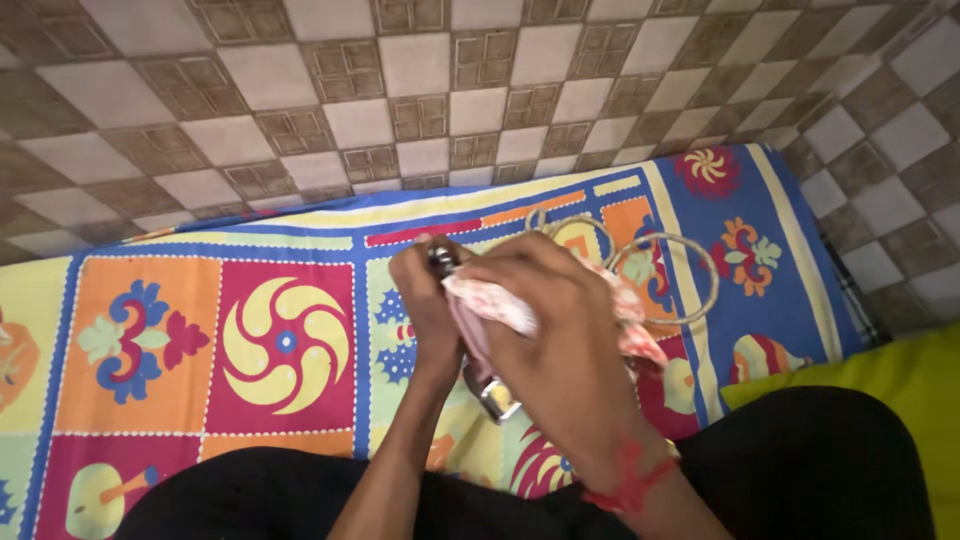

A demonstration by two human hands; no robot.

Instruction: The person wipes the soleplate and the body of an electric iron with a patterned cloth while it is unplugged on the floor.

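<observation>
The person sits with both hands close together over a bright patterned sheet (290, 340). The left hand (428, 300) is closed around a shiny metal thing (490, 390). Its dark top pokes out above the fingers and its silver bottom end sticks out below the hands. What kind of thing it is, I cannot tell.

The right hand (560, 330) is closed on a pink and white cloth (495, 308) and presses it against the metal thing. Part of the cloth hangs out past the right hand, on the far side from the left hand.

Just beyond the right hand, two thin metal rings (690, 285) lie on the sheet. They are near the cloth but no hand holds them.

It looks like a wiping job that is in the middle. The cloth sits on the upper part of the metal thing, and the bottom end is bare and already shiny. How clean the covered part is cannot be seen. The rings lie apart from the cloth, so they seem left to do or already put aside; which one is not clear.

A red thread (625, 480) is tied around the right wrist. A tiled floor (420, 100) lies past the sheet.
</observation>
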